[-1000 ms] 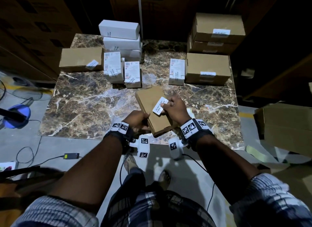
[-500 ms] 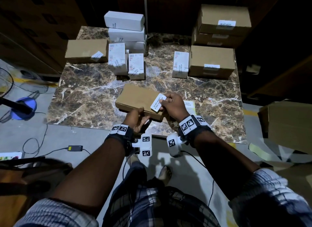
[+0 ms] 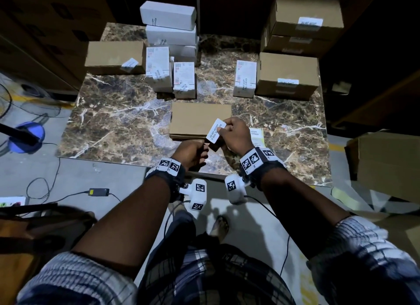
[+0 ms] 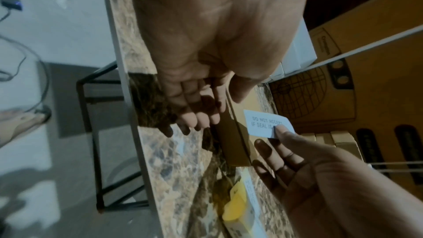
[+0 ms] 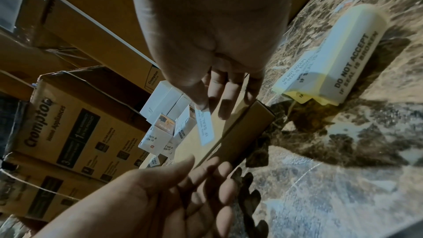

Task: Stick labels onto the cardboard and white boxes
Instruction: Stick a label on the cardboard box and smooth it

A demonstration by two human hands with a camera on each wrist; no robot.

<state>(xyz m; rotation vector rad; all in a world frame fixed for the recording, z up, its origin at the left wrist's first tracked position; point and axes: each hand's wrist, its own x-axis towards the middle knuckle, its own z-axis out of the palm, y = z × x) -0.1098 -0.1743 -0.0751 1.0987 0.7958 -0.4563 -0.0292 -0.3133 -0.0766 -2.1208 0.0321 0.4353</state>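
label: a small white rectangular sticker (image 3: 216,130) printed "DO NOT ACCEPT IF SEAL IS…", pinched at one end by the right hand's thumb and fingertip, held tilted above the near right corner of the cardboard box; whether any edge touches the box yet I cannot tell.
cardboard box: flat, plain brown, matte, sharp-edged (image 3: 200,119); it lies on the tabletop near the front edge, top face bare.
right hand: closed on the label in a fingertip pinch (image 3: 235,135), the other fingers loosely spread beneath.
left hand: fingers relaxed and holding nothing (image 3: 192,153), at the box's near edge; contact with the box is not clear.
risk, crooked label: the sticker hangs at an angle to the box edges, so pressed down as it is it would likely sit skewed.
risk, fold or crease: thin, floppy paper held by one end could curl and stick to itself or to a finger.
risk, box sliding: the polished stone looks slick, and with the left hand not clearly bracing it, a press could push the light box away.
label roll: white stickers on yellow backing (image 5: 338,61), curled, just right of the box.
tabletop: glossy brown marble with white veins (image 3: 118,123).
other boxes: white cartons (image 3: 159,68) and cardboard boxes (image 3: 287,74) at the back, those whose labels show already labelled.
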